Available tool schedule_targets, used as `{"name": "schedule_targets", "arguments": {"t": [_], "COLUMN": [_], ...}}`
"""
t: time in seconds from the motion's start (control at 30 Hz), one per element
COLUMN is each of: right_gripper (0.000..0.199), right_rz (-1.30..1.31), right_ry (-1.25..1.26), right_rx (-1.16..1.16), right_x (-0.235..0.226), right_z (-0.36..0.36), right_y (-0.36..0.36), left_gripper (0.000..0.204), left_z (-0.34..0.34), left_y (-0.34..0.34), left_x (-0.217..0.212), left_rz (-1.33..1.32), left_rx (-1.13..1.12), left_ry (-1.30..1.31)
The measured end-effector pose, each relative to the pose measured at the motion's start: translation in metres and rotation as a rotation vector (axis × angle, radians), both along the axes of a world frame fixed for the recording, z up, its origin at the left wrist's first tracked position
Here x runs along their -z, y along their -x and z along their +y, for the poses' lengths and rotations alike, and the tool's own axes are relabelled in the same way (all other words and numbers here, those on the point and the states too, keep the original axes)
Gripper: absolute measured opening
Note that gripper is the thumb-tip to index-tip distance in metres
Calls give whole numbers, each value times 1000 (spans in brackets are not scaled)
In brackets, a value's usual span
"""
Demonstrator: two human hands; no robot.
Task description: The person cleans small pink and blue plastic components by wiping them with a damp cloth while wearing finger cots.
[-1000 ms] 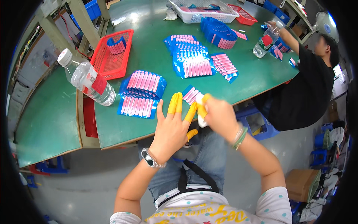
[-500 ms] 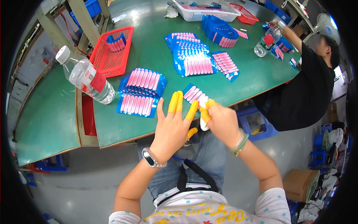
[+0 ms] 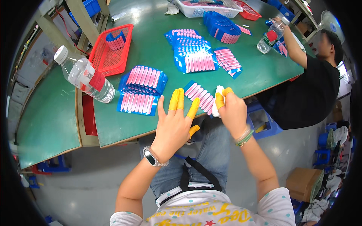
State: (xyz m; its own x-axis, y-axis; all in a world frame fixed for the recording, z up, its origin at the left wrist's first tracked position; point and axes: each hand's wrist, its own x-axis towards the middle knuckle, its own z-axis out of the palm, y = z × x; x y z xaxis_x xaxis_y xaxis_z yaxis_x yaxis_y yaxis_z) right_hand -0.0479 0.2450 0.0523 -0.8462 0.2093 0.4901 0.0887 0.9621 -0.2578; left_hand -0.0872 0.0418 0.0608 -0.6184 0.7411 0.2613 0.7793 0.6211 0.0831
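My left hand [image 3: 172, 128], with yellow finger cots, is spread open at the table's near edge. Its fingertips are between a folded blue sheet of pink strips [image 3: 140, 90] and a short sheet of pink strips [image 3: 199, 97]. My right hand [image 3: 234, 115], also with yellow finger cots, pinches a folded white cloth [image 3: 217, 101]. The cloth is at the right end of that short sheet. Farther in lie a blue stack of pink strips [image 3: 194, 52] and another sheet of strips [image 3: 228, 62].
A water bottle [image 3: 85, 75] stands tilted in view beside a red basket [image 3: 109, 52] on the left. Farther back are a coiled blue strip roll [image 3: 221, 28], a white basket [image 3: 209, 11] and another bottle [image 3: 272, 37]. A person in black [image 3: 307, 94] sits at the right.
My right hand and the white cloth have shifted right and away from me, uncovering more of the short sheet. My left hand has barely moved. The seated person's arm has shifted slightly.
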Motion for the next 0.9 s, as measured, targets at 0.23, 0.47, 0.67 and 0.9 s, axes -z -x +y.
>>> {"name": "schedule_targets", "arguments": {"t": [0.23, 0.47, 0.67, 0.9], "right_gripper": [19, 13, 15, 16], "right_rz": [196, 490, 514, 441], "right_ry": [478, 871, 1187, 1212], "right_rx": [-287, -226, -204, -201], "right_x": [33, 10, 2, 11], "right_z": [-49, -10, 24, 33], "right_y": [-37, -17, 37, 38], "left_gripper": [73, 66, 58, 51], "left_z": [-3, -20, -54, 12], "left_y": [1, 2, 32, 34], "left_x": [4, -11, -21, -20], "left_rz": [108, 114, 373, 234], "left_rx": [3, -225, -505, -249], "left_ry": [34, -126, -89, -190]}}
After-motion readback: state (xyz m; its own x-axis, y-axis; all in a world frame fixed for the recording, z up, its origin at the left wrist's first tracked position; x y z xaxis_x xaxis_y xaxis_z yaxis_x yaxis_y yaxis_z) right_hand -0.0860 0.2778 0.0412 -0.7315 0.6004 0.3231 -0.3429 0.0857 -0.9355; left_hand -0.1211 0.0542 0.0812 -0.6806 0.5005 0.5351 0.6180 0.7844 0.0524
